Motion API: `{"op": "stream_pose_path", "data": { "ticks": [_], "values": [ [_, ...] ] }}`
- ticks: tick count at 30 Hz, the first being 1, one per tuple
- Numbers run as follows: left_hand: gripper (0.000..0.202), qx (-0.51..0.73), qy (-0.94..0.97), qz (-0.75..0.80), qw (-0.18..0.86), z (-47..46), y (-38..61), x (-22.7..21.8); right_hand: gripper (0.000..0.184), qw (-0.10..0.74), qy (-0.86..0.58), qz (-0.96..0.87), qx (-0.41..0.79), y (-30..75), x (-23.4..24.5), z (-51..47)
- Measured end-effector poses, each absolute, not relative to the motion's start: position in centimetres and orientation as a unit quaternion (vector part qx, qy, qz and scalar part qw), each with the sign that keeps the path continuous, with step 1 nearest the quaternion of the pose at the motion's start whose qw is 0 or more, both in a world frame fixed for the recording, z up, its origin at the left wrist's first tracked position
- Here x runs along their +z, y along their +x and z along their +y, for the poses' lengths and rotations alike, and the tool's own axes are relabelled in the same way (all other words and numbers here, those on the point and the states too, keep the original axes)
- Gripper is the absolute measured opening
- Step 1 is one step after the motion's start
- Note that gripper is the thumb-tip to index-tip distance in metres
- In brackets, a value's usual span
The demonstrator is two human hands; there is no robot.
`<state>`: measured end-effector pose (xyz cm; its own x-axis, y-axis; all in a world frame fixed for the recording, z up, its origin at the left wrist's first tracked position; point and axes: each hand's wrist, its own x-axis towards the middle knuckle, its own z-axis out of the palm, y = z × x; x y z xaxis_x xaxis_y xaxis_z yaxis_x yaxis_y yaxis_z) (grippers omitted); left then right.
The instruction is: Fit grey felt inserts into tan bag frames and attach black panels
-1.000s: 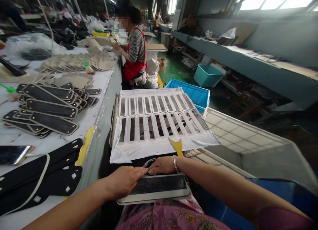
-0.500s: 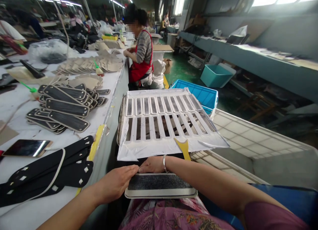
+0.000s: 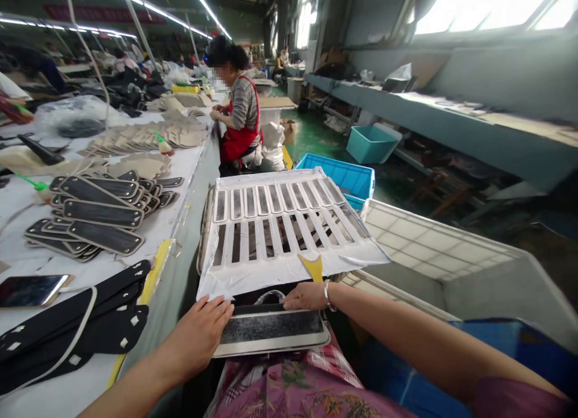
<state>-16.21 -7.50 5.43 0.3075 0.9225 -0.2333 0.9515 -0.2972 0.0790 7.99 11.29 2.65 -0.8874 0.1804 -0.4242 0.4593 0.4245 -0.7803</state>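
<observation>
A flat oblong piece (image 3: pixel 271 329) with a dark rough middle and a pale grey border lies across my lap. My left hand (image 3: pixel 198 333) rests at its left end, fingers stretched out flat over the edge. My right hand (image 3: pixel 307 296), with a bracelet at the wrist, presses on its far edge with the fingers close together. Just beyond stands a white slotted rack (image 3: pixel 280 225) with several similar pieces in its slots. A yellow scraper (image 3: pixel 312 266) lies on the rack's near edge.
The long white table (image 3: pixel 135 249) on my left carries a fan of dark oblong pieces (image 3: pixel 94 216), black shaped parts (image 3: pixel 76 321), a phone (image 3: pixel 29 290) and tan cut pieces (image 3: pixel 144 138). A person in a red apron (image 3: pixel 239 120) works further along. Blue crates (image 3: pixel 343 177) and white wire racks (image 3: pixel 433 243) stand on my right.
My left hand slid from the piece's top toward its left end and spread its fingers. My right hand stayed on the far edge. The view shifted slightly.
</observation>
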Motion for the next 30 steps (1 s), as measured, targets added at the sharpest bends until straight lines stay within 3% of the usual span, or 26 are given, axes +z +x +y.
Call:
{"op": "stream_pose_path", "data": {
  "ticks": [4,8,10,13,20,30],
  "values": [
    [0.04,-0.004,0.805,0.574,0.148,-7.0,-12.0,5.5,0.035,0.085,0.267,0.839,-0.467,11.6,3.4,10.1],
    [0.039,0.096,0.806,0.543,0.216,-6.5,-5.9,5.1,0.03,-0.203,0.436,0.807,-0.342,16.3,3.5,4.9],
    [0.032,0.122,0.802,0.543,0.217,-6.2,-3.5,4.7,0.022,-0.297,0.486,0.762,-0.308,18.3,2.9,1.6],
    [0.015,0.138,0.79,0.564,0.196,-5.8,-1.4,4.2,0.027,-0.266,0.497,0.729,-0.389,19.4,1.3,-2.1],
    [0.016,0.172,0.741,0.608,0.227,-5.4,-0.6,4.4,0.05,-0.216,0.473,0.533,-0.667,16.3,-1.5,-3.4],
    [0.008,0.169,0.718,0.639,0.22,-4.8,0.0,4.3,0.063,-0.157,0.473,0.508,-0.702,16.0,-2.0,-3.1]
  ]
}}
